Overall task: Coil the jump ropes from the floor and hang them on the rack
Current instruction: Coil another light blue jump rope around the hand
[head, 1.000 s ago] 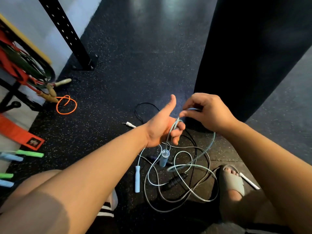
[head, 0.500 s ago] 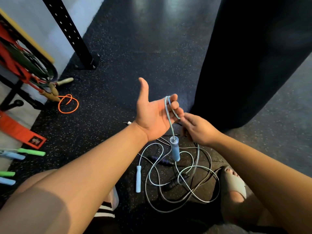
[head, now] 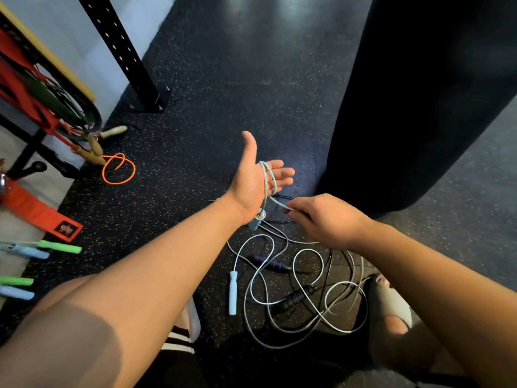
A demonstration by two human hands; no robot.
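Observation:
My left hand (head: 256,180) is held palm up with fingers spread, and the light blue jump rope (head: 268,177) is looped around its fingers. One blue handle (head: 256,221) dangles below the wrist. My right hand (head: 321,217) pinches the same cord just right of the left palm. The rest of that rope lies in loose loops on the floor (head: 307,278), with its other handle (head: 233,292) flat below my left forearm. A black jump rope (head: 293,298) is tangled among the loops. The rack (head: 33,88) stands at the far left with bands hanging on it.
A large black punching bag (head: 419,93) fills the right side. A black perforated post (head: 126,54) is bolted to the floor at upper left. An orange rope with wooden handles (head: 117,169) lies by the rack. Green and blue handles (head: 42,249) lie at the left edge. My sandalled foot (head: 389,301) touches the ropes.
My left hand opened from a fist to a flat, spread palm and turned upward. My right hand carried the blue cord around the left fingers and down, forming a loop there.

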